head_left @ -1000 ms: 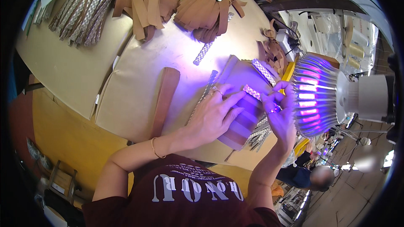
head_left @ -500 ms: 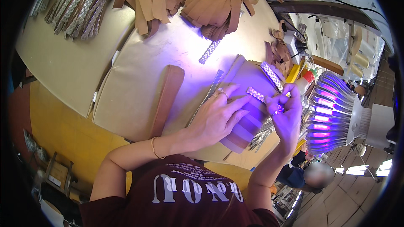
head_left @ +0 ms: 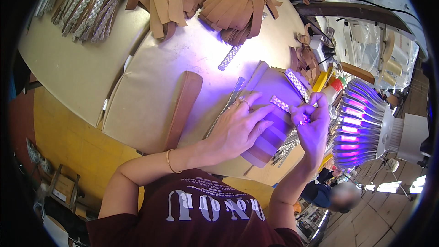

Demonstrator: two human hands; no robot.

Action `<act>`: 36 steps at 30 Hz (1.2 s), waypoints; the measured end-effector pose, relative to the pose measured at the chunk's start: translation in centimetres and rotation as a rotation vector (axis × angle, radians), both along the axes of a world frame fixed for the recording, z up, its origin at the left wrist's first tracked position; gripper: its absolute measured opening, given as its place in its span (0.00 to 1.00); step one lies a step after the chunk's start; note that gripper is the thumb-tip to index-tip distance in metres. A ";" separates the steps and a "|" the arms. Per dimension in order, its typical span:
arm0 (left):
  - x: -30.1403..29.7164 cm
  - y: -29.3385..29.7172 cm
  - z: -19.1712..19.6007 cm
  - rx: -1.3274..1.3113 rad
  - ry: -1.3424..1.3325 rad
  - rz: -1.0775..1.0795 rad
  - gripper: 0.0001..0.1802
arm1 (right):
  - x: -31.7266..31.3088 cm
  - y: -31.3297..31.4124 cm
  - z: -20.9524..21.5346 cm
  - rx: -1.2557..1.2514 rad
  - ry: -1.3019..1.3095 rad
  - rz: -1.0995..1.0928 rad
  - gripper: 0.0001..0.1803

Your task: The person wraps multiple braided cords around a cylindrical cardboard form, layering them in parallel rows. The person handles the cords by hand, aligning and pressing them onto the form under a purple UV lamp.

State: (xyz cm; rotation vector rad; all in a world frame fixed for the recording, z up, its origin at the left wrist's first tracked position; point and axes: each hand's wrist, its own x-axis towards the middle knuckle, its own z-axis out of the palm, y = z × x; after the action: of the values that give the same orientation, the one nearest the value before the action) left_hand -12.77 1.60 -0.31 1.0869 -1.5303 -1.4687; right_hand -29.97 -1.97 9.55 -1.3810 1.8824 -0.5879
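Observation:
My right hand (head_left: 313, 119) pinches one end of a short braided strip (head_left: 279, 103) between thumb and fingers. The strip's free end points toward my left hand (head_left: 235, 126), which rests with fingers stretched out on a flat panel (head_left: 265, 82) lit purple. Broad lighter bands cross the panel's near part. A second braided strip (head_left: 297, 84) lies along the panel's far right side, just beyond my right hand. Next to my left hand, a thin braided cord (head_left: 226, 106) runs along the panel's left edge. Part of the held strip is hidden by my right fingers.
A large finned lamp (head_left: 359, 123) glows purple close to my right hand. Brown strap bundles (head_left: 235, 7) and braided cords (head_left: 91, 11) lie at the back of the table (head_left: 137, 91). A brown bar (head_left: 183, 110) lies left of my hand. Another person (head_left: 322, 194) is at the right.
Both hands keep nearly the same pose and hold. The whole view has shifted very slightly.

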 end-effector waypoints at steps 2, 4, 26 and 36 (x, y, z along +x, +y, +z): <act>0.0 -0.1 -0.1 -0.004 0.038 0.026 0.20 | -0.1 0.0 -0.1 0.002 -0.006 0.004 0.19; 0.1 -0.3 -0.3 0.023 0.087 0.052 0.20 | -0.3 -0.1 -0.2 0.031 -0.015 -0.006 0.20; 0.3 -1.7 0.4 -0.322 -0.224 -0.028 0.24 | -2.4 2.1 0.3 -0.132 0.657 0.243 0.13; 0.3 -1.9 0.9 -0.341 -0.324 -0.095 0.24 | -1.6 2.5 3.1 -0.048 0.579 0.050 0.16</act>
State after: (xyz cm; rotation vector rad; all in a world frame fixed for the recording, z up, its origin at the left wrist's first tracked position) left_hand -12.51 -0.31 0.58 1.0917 -1.9969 -1.0693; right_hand -31.60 0.53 12.63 -1.7573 2.2768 -0.2157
